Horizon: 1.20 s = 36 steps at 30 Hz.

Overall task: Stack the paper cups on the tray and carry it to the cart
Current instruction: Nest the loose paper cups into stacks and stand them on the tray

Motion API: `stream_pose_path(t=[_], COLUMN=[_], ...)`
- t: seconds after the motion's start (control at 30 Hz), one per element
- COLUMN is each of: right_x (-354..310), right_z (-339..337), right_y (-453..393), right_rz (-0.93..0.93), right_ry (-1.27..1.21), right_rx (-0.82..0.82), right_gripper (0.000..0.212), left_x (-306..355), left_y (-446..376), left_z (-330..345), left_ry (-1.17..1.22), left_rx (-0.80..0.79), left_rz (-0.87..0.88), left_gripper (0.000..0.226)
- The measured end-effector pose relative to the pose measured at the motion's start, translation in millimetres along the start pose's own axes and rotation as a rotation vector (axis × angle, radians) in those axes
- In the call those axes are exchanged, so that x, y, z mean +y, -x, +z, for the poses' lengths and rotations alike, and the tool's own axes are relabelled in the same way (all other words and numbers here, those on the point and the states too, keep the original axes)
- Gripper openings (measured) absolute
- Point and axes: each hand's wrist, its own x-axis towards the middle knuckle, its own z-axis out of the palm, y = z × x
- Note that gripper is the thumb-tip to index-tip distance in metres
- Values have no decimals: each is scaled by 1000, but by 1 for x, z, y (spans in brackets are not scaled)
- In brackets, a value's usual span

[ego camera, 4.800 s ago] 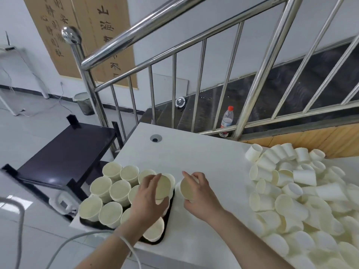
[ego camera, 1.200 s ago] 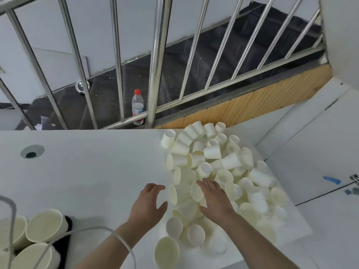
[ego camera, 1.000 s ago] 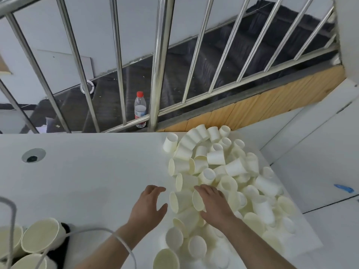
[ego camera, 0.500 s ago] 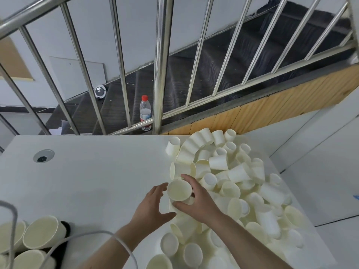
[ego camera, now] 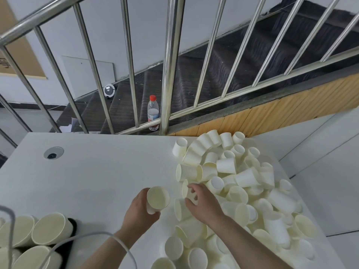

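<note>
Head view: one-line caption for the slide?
Left hand holds a paper cup while right hand reaches into the loose cup pile.

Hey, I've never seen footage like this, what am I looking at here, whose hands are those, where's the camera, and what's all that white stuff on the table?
There is no machine here: these are a person's two bare hands, filmed by a wide-angle camera worn on the head, looking forward and down. That is why the forearms enter from the bottom. The left hand holds one upright white paper cup. The right hand reaches into the big heap of loose white paper cups on the white table, fingers curled around a cup lying on its side. At lower left, cups already stand on a black tray. Behind the table are a steel stair railing and a clear plastic bottle with a red cap.
</note>
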Motion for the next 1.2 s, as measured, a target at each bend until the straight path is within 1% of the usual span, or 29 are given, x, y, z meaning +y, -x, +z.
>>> stream_pose_path(t=[0.07, 0.2, 0.3, 0.4, 0.57, 0.63, 0.7, 0.8, 0.9, 0.97, 1.03, 1.1, 1.2], right_x=[2, -5, -9, -10, -14, -15, -15, -16, -12, -9, -8, -10, -16], right_z=[6, 21, 33, 38, 35, 33, 32, 34, 41, 43, 43, 42, 43], right_y=[-3, -11, -17, -22, -27, -29, -30, -30, -28, -28, -27, -25, -23], right_rz=[33, 55, 43, 27, 5, -3, 17, 71, 113, 122, 93, 30, -70], right_ry=[173, 344, 434, 444, 462, 402, 283, 141, 78, 87, 129, 202, 295], right_rx=[-58, -139, -184, -175, -96, -41, 2, -4, -40, -62, -72, -74, -113], right_gripper=[48, 51, 38, 17, 9, 20, 28, 25, 22, 23, 28, 37, 58], left_x=[-16, -42, -54, -61, -59, -59, -58, -57, -57, -57, -56, -54, -49], left_y=[1, 3, 4, 2, -3, -4, -5, -5, -6, -5, -3, -1, 2], left_z=[-3, -6, -7, -5, -4, -2, -1, 0, -1, -3, -5, -8, -10], left_ry=[3, -29, -15, 24, 42, 62, 75, 78, 49, 12, -33, -71, -124], left_rx=[1, -1, -31, -38, -39, -44, -53, -44, -54, -70, -77, -77, -88], left_rz=[-46, -113, -144, -141, -116, -116, -125, -101, -93, -87, -70, -38, 16], left_gripper=[54, 59, 62, 62, 59, 60, 61, 61, 64, 72, 83, 89, 93])
